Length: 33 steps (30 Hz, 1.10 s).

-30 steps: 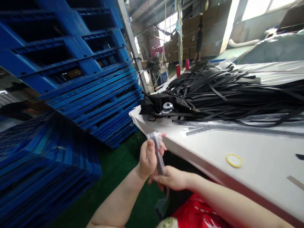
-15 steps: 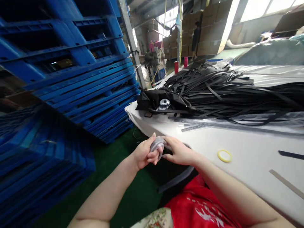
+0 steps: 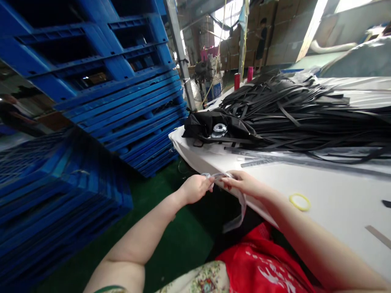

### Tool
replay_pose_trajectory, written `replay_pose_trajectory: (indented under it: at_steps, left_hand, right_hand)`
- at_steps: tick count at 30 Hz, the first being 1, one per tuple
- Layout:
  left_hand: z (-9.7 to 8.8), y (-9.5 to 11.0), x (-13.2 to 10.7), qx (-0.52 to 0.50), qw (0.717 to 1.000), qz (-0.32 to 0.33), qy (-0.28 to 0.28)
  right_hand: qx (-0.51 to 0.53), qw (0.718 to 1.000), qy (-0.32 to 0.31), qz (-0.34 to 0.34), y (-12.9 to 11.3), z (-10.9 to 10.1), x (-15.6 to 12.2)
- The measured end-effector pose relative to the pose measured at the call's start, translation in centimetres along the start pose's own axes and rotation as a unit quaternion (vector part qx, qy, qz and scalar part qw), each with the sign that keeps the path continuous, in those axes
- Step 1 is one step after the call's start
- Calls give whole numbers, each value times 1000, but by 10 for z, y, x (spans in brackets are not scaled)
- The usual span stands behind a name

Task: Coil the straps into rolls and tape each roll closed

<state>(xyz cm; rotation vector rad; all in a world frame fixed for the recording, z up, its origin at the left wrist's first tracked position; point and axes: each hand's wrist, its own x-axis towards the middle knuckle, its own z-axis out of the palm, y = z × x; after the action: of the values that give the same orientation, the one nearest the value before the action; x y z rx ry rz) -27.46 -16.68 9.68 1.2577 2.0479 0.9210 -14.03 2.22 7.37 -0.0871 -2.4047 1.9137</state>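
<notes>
A translucent, pale grey strip (image 3: 242, 205) runs between my two hands, and its loose end dangles below the right one, over the edge of the white table. My left hand (image 3: 197, 188) is closed around a bunched part of it. Closed too, my right hand (image 3: 240, 181) pinches the strip a short way to the right. Past the hands, a shiny coiled roll (image 3: 219, 129) rests on black fabric (image 3: 195, 127) at the table's corner. A yellow ring (image 3: 299, 202) lies on the white table (image 3: 271, 181), beside my right forearm.
Stacked blue pallets (image 3: 134, 118) rise on the left, next to a metal post (image 3: 182, 61). Black straps (image 3: 320, 126) heap across the table's far side, with a ruler (image 3: 258, 162) in front. Two red spools (image 3: 237, 81) stand behind. A person (image 3: 261, 42) is in the background.
My hands have drawn slightly apart. The strip, earlier wrapped round the left fingers, is now stretched between both hands. The view has shifted a little to the left.
</notes>
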Motion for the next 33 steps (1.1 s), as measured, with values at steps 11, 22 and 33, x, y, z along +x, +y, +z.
replay_pose_trajectory:
  at_steps: [11, 22, 33]
  left_hand:
    - [-50, 42, -9, -534, 828, -99, -141]
    - [-38, 35, 42, -199, 909, 168, 324]
    - [16, 13, 31, -55, 992, -67, -97]
  right_hand:
    - [-39, 997, 32, -62, 33, 34, 19]
    - [265, 954, -135, -30, -7, 78, -6]
    - [-281, 957, 57, 34, 15, -30, -11]
